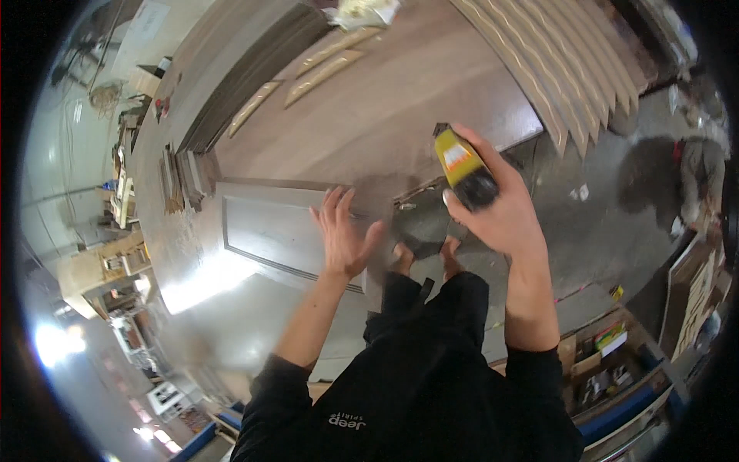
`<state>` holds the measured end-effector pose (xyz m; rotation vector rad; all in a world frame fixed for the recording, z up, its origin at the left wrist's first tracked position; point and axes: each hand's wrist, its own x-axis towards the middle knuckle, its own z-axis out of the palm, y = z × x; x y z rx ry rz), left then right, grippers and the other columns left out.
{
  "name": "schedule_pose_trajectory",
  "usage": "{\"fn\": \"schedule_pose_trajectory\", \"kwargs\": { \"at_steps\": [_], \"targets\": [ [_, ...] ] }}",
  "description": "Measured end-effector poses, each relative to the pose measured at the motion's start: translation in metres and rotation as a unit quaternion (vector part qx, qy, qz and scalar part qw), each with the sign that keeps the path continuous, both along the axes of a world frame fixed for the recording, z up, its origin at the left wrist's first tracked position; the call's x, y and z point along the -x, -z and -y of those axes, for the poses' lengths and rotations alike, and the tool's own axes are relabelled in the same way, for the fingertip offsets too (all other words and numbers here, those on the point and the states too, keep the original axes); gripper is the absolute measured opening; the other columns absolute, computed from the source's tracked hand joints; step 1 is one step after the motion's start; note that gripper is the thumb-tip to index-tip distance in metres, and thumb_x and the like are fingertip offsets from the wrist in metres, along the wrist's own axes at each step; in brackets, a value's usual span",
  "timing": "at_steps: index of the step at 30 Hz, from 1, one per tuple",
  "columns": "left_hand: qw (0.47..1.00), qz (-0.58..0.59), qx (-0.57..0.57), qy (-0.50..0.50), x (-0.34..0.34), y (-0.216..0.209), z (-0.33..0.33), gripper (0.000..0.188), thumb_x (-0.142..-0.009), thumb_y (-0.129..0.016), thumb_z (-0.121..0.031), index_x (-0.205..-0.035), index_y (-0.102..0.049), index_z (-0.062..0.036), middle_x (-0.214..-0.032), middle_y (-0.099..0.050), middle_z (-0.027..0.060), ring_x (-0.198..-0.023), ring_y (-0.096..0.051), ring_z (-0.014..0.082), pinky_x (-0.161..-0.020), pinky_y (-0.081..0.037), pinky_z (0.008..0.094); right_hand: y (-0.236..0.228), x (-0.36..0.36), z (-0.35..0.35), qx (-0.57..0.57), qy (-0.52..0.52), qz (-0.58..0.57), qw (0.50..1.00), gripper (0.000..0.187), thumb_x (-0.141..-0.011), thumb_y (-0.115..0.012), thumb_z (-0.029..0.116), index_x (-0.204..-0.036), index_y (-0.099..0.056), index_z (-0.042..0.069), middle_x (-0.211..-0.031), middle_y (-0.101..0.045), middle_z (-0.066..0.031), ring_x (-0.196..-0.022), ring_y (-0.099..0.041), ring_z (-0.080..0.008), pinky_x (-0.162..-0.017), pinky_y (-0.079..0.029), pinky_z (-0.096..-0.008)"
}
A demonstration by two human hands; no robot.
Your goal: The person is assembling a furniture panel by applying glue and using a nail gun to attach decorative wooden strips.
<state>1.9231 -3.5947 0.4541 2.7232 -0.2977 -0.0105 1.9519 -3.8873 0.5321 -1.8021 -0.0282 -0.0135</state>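
Note:
My right hand [496, 204] is closed around a yellow and black tape measure [459, 163], held up in the air to the right of the panel. The tape measure has an orange and white label, and its dark tip points away from me. My left hand [346, 235] has its fingers spread over the right end of a grey-brown framed panel [281, 223], which lies on the work table [346, 146]. Whether the left fingertips touch the panel I cannot tell. The panel has a raised inner frame, and its right end is blurred.
Long dark boards [246, 73] are stacked at the far left. Short gold-edged strips [323, 77] lie beside them. Several long gold-edged mouldings [539, 69] jut past the table's right side. A box of items [608, 362] stands at lower right, with another person [700, 181] beyond.

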Motion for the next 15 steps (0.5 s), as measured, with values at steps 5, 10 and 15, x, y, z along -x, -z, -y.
{"fn": "schedule_pose_trajectory", "kwargs": {
  "at_steps": [5,10,15],
  "targets": [
    [0.958,0.054,0.035,-0.279,0.080,0.004,-0.080,0.073,-0.088,-0.071,-0.024,-0.149,-0.037,-0.0057,-0.156,-0.026,0.0263,-0.144,-0.023,0.0463,-0.118,-0.018,0.0595,-0.009,-0.092,-0.041,0.345,-0.061,-0.109,0.930,0.082,-0.083,-0.070,0.019,-0.154,-0.031,0.013,-0.145,-0.043,-0.0284,-0.119,-0.056,-0.0469,-0.101,-0.048,-0.0495],
    [0.818,0.088,0.123,-0.556,0.145,0.040,-0.146,0.064,-0.093,-0.067,-0.026,-0.146,-0.040,-0.0033,-0.148,-0.037,0.0256,-0.135,-0.038,0.0411,-0.110,-0.035,0.0563,0.040,-0.115,-0.073,0.459,-0.013,0.129,0.879,0.071,-0.083,-0.071,0.017,-0.149,-0.043,0.013,-0.140,-0.051,-0.0237,-0.124,-0.053,-0.0436,-0.104,-0.044,-0.0526],
    [0.535,-0.152,0.628,-0.544,0.145,0.025,-0.115,0.042,-0.103,-0.051,-0.038,-0.127,-0.052,-0.0026,-0.088,-0.058,0.0085,-0.081,-0.062,0.0217,-0.068,-0.058,0.0384,0.074,-0.024,-0.097,0.313,0.014,0.053,0.948,0.059,-0.087,-0.071,0.029,-0.138,-0.054,0.005,-0.129,-0.058,-0.0245,-0.119,-0.054,-0.0435,-0.102,-0.043,-0.0507]
  ]
}}
